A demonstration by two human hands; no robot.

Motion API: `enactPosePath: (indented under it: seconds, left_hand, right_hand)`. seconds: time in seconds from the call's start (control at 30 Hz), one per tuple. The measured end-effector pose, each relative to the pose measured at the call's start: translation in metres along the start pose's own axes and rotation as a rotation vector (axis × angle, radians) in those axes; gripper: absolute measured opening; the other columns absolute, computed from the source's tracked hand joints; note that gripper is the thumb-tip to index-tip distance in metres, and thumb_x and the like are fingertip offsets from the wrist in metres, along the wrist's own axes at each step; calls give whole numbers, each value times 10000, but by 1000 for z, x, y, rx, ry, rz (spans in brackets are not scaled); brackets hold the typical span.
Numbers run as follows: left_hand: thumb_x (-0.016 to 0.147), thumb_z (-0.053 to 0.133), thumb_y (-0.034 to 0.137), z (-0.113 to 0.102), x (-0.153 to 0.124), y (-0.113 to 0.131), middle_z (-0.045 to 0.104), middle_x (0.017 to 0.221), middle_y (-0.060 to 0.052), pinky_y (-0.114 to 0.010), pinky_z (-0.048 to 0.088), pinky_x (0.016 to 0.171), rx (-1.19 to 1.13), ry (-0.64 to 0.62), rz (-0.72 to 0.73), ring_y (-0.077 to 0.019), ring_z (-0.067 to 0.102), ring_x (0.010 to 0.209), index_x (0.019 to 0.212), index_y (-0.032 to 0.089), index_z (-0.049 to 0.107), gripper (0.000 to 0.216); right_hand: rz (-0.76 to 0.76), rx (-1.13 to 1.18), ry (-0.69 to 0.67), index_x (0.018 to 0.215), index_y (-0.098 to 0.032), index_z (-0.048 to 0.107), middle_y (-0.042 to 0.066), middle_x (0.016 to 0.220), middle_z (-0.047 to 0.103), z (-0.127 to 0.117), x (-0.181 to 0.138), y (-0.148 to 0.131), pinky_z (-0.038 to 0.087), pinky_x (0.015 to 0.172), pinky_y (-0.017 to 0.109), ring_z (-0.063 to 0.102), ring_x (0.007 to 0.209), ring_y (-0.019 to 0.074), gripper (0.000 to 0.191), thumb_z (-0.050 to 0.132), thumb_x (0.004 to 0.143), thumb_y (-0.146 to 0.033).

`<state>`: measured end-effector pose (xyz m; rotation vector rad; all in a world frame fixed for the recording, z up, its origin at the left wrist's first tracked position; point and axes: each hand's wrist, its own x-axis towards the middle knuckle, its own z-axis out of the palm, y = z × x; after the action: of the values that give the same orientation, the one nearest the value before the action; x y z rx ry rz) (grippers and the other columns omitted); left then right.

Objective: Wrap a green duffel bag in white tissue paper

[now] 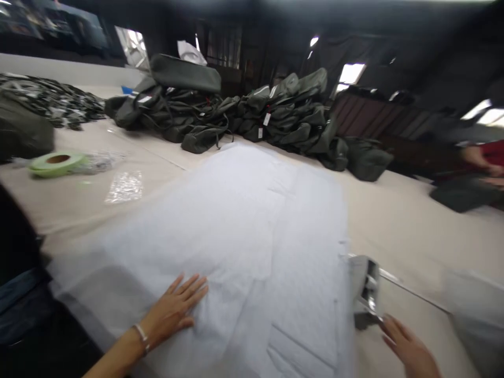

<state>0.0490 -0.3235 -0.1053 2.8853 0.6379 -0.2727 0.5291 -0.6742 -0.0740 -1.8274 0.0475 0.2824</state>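
Note:
My left hand, a bracelet at its wrist, lies flat with fingers spread on a broad white sheet. The sheet is thin and slightly see-through, with creases and overlapping layers; whether it is paper or plastic I cannot tell. At its right edge stands a grey and shiny metal object, blurred, perhaps a tape dispenser. My right hand is just to the right of this object, fingers stretched out and thumb apart. Its fingertips reach the object's near end; blur hides whether they touch.
Dark green bags are heaped along the table's far side. A roll of pale green tape and a clear plastic packet lie left. Another person's hands handle a dark bag at right. Translucent plastic sits at the right edge.

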Motion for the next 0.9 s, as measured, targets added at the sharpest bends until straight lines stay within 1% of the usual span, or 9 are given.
enactPosePath:
  seconds: [0.03,0.13,0.27,0.33,0.5,0.6,0.73,0.8,0.9]
  left_hand:
    - [888,620,347,-1,1,-1,267,1555,-83,-603,203,1160,3,-11,-11,-306,214,1447,1490,331,278,692]
    - [877,585,273,-2,5,-6,289,1547,-57,-569,235,1161,6,-11,-28,-287,245,1438,1469,345,334,647]
    - [796,588,134,-7,2,-8,350,1528,-31,-531,313,1140,-12,49,-35,-272,331,1406,1430,367,411,698]
    - [770,595,107,-12,0,-6,390,1511,-32,-507,358,1124,-16,73,-60,-277,383,1382,1399,352,467,687]
    - [838,618,244,-22,1,5,492,1444,-89,-454,414,1098,-44,67,-141,-282,480,1313,1302,224,590,465]
    - [837,610,211,-19,4,6,526,1413,-99,-429,432,1080,-47,106,-162,-271,502,1289,1263,193,608,427]
    - [845,576,171,-6,4,-3,553,1379,-107,-439,464,1036,-30,173,-173,-282,535,1245,1187,188,626,346]
    - [836,555,128,-4,0,-5,562,1363,-108,-449,478,1012,-18,216,-188,-290,548,1224,1151,198,627,330]
    - [806,523,43,-12,-7,0,570,1339,-118,-439,489,989,10,231,-218,-280,557,1207,1128,195,612,367]
  right_hand:
    - [4,39,-69,789,-264,672,179,1159,654,2,-2,-1,568,862,438,596,1142,384,566,769,353,-611]
    - [33,139,-121,821,-207,693,99,1051,693,5,1,-5,590,800,354,666,993,293,602,790,381,-606]
    - [70,108,-125,821,-165,720,66,930,708,7,12,-5,560,679,298,651,889,230,593,802,412,-586]
    - [83,68,-107,791,-153,727,67,893,710,10,17,-5,523,623,286,634,896,232,570,807,402,-562]
    - [92,48,7,707,-170,691,49,808,702,23,23,-2,461,560,295,625,874,250,493,792,353,-499]
    - [69,82,83,700,-197,663,26,765,691,27,19,-1,484,582,310,635,876,257,462,775,359,-487]
    - [29,129,159,748,-235,641,14,787,696,24,1,1,547,717,329,646,959,269,448,758,399,-491]
    - [42,132,164,754,-246,636,24,794,698,20,-12,7,568,754,351,653,983,286,454,752,396,-499]
    - [123,115,107,683,-266,624,50,737,685,10,-24,23,597,689,393,690,877,308,430,757,334,-481]
